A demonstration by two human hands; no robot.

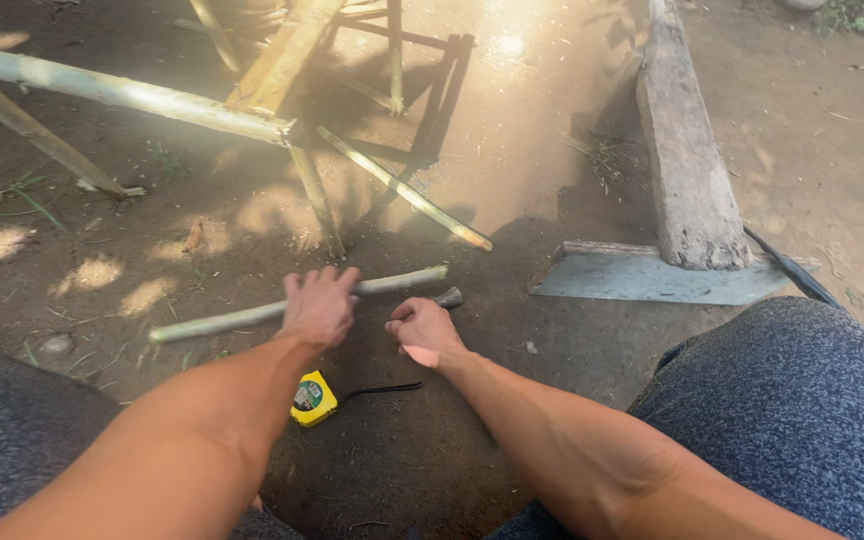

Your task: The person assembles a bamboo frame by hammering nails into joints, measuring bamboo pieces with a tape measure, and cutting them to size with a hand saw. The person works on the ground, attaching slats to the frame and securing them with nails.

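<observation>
While I look down from the head camera, my left hand (318,307) lies palm-down over a thin bamboo stick (242,317) resting on the dirt ground (512,180), fingers draped across it near its middle. The stick runs from lower left to upper right beneath that hand. My right hand (424,330) is curled into a loose fist just beside the stick's right end; I cannot tell whether it grips anything. A yellow tape measure (313,398) sits between my forearms.

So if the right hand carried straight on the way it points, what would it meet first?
Probably the small grey metal piece on the soil just ahead of the right hand, near the end of the bamboo stick; depth is unclear.
</observation>
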